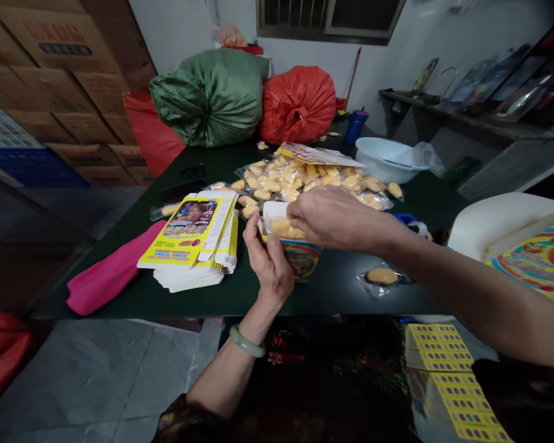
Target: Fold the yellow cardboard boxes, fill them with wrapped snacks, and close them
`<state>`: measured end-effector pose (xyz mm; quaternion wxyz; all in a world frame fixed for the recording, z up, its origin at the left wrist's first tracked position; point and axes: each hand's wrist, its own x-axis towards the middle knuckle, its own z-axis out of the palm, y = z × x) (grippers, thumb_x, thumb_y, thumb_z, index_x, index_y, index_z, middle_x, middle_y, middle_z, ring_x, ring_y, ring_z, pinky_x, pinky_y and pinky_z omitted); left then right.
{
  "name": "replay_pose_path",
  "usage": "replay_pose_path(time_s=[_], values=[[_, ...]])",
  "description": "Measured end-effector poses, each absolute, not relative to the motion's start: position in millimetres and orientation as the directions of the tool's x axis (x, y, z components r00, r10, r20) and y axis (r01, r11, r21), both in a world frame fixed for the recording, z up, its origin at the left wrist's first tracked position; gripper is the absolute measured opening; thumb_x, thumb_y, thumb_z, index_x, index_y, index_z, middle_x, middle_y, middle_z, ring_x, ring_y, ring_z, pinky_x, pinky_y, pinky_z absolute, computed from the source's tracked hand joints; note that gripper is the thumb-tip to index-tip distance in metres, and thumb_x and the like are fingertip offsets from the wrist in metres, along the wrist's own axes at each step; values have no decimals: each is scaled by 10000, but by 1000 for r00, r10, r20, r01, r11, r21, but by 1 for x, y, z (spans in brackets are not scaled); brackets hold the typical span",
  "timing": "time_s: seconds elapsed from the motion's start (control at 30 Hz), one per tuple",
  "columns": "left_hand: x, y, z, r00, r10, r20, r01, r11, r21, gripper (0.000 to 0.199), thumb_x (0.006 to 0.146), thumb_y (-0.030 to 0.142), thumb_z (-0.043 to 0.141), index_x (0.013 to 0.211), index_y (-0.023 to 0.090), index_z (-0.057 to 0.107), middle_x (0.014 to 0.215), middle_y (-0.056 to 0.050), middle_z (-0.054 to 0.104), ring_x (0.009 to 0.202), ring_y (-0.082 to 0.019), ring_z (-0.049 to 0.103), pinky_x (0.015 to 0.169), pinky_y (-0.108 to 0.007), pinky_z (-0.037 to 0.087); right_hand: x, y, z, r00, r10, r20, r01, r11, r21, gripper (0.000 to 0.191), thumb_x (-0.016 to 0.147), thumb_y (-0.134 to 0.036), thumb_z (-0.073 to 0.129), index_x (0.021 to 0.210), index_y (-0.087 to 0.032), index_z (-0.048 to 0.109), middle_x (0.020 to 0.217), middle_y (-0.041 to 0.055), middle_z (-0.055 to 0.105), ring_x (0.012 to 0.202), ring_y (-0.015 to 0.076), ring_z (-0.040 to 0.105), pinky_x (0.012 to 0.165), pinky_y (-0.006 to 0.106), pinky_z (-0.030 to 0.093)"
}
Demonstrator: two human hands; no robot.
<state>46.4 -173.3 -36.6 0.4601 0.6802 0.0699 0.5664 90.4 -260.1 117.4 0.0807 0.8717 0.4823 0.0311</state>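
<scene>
Your left hand (270, 261) gripped a printed carton (302, 261) above the dark green surface (341, 289), as the closed fingers (300, 212) of your right hand (337, 215) pinched the white tray (274, 216) of yellow sweets (281, 229) at its open end.

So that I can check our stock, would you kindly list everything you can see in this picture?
brown cartons: many, brown, stacked at left
green sack: one, green, beyond table
red sack: one, red, beside green sack
cup: one, blue, far table edge
basin: one, white, far right of table
sachets: many, clear with yellow contents, heaped mid-table
loose sachet: one, clear with yellow contents, right of hands
flat cartons: one stack, yellow and white, left of hands
cloth: one, pink, table's left
table: one, dark green, centre
tub: one, white, right
flat packs: stacks, yellow, below table at right
box: one, multicoloured, in hands
left hand: one, green bangle on wrist, gripping box
right hand: one, at box's top
</scene>
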Motion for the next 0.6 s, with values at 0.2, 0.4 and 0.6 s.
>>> replay_pose_path(time_s=[0.2,0.4,0.6], values=[[45,-176,-42,330,609,721,-512,-527,679,322,941,284,424,1257,221,437,1183,-88,524,1102,-177,531,957,-358,448,95,-245,95,487,868,-91,873,-483,70,216,811,-145,505,908,-109,694,816,112,689,690,157,571,597,252,324],[48,-165,-23,318,581,749,-354,-660,663,128,877,298,523,904,195,594,882,-52,565,915,-189,550,859,-371,464,106,-289,102,402,910,98,907,-381,-178,310,873,-128,403,1045,-142,661,872,43,664,703,112,541,648,244,381],[54,-162,-15,359,545,758,-306,-699,647,134,795,236,581,673,197,618,800,-65,524,919,-215,530,843,-376,465,127,-403,38,769,639,-26,635,-768,-85,375,811,-184,563,1183,-168,614,1092,92,646,940,194,609,701,264,427]])
